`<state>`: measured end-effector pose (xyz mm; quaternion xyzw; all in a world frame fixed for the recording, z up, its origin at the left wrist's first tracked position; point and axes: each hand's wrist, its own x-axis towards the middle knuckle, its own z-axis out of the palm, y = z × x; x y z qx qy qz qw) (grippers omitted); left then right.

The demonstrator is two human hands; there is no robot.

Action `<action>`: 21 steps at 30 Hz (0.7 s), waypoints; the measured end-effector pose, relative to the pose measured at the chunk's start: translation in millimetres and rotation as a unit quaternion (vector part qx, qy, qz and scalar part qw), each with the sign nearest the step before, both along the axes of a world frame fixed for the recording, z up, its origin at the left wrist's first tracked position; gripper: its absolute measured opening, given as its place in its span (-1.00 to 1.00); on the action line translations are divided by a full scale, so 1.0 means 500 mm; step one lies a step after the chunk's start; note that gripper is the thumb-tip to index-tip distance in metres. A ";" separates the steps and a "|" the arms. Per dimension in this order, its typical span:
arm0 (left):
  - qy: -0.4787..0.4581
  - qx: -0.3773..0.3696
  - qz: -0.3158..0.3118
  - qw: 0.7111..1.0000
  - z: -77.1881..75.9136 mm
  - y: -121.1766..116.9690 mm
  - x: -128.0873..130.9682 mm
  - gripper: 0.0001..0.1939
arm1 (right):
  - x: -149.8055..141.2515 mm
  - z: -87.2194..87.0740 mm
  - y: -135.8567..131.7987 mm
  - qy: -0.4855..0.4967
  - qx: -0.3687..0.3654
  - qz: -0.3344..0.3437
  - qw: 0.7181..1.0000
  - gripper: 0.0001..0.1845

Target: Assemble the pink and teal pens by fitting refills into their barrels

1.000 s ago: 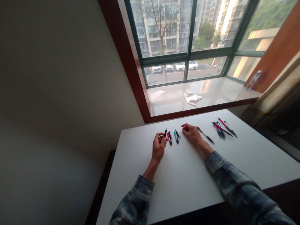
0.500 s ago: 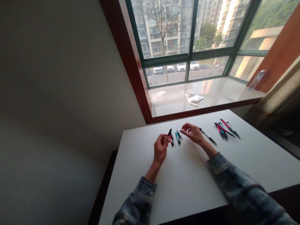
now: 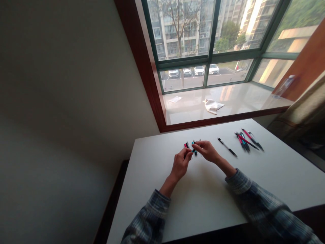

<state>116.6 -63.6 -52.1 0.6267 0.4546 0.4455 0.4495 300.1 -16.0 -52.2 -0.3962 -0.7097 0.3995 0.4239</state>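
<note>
2 hands are at work over the far part of 1 white table (image 3: 203,196). The left hand (image 3: 180,165) has its thumb and forefinger clamped on 1 dark pen piece (image 3: 193,150), which sits between the 2 hands, above the tabletop. The right hand (image 3: 207,151) is at the piece's right end, thumb and forefinger brought close together; whether they grip it, I cannot tell.

Just beyond the fingertips lie at least 3 parts: 1 red pen part (image 3: 185,145), 1 black pen part (image 3: 188,145) and 1 teal pen part (image 3: 193,144). The hands cover some of this row, so its full count cannot be made out.

To the right lies 1 black-and-white pen (image 3: 227,147), apart from the rest. Farther right is 1 pen cluster (image 3: 245,142) of at least 5, red and dark, overlapping too much for an exact count. On the sill are 1 white cloth (image 3: 213,106) and 1 clear bottle (image 3: 284,87).
</note>
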 end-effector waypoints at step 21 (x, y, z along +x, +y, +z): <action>-0.077 -0.026 -0.019 0.997 -0.006 0.018 -0.012 -0.61 | -0.013 0.011 -0.011 0.202 -0.088 0.033 0.975 -0.46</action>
